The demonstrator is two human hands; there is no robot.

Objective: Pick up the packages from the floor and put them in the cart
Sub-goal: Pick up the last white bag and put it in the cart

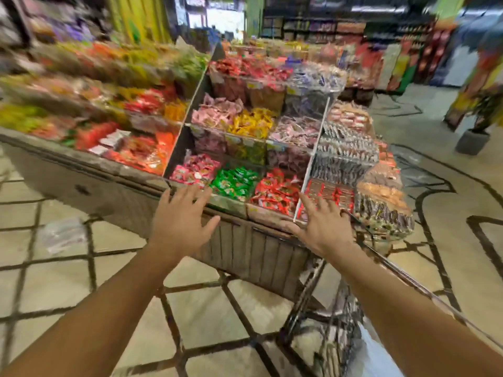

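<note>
A clear plastic package (62,235) with red print lies on the tiled floor at the left, blurred. The wire cart (330,319) stands at the lower right, partly under my right arm, with something white (373,355) inside it. My left hand (181,221) is stretched forward with fingers spread and holds nothing, well to the right of the package. My right hand (322,227) is likewise spread and empty, above the cart's far end.
A tiered candy display stand (114,191) with bins of wrapped sweets fills the middle, right in front of both hands. Bagged snacks (381,210) hang over its right corner. Tiled floor runs left and right. A dark base (472,141) stands at the far right.
</note>
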